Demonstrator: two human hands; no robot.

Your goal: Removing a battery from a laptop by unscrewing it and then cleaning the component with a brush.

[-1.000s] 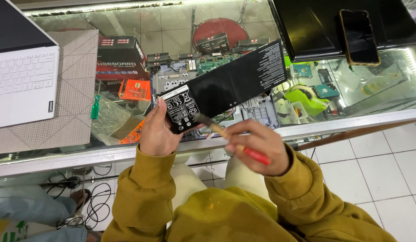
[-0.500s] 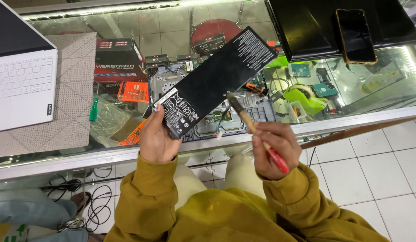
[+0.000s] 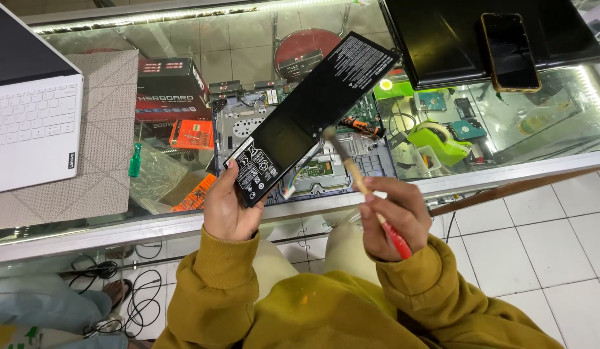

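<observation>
My left hand [image 3: 227, 208] grips the near end of a long flat black battery pack [image 3: 311, 115], which slants up to the right above the glass counter. In my right hand [image 3: 392, 217] is a small brush [image 3: 359, 183] with a wooden shaft and red handle end. Its bristle tip touches the battery's lower edge near the middle. A short wire with a white connector hangs from the battery's underside. Both arms wear mustard-yellow sleeves.
A white open laptop [image 3: 30, 126] rests on a woven grey mat at the left. At the back right lies a closed black laptop [image 3: 455, 39] with a phone [image 3: 509, 52] on it. Under the glass counter [image 3: 494, 174] are boxes, circuit boards and a green screwdriver [image 3: 135, 160].
The battery has swung to a steeper slant and its far end has risen. My right hand has moved right and lifted the brush, which now points up at the battery's edge.
</observation>
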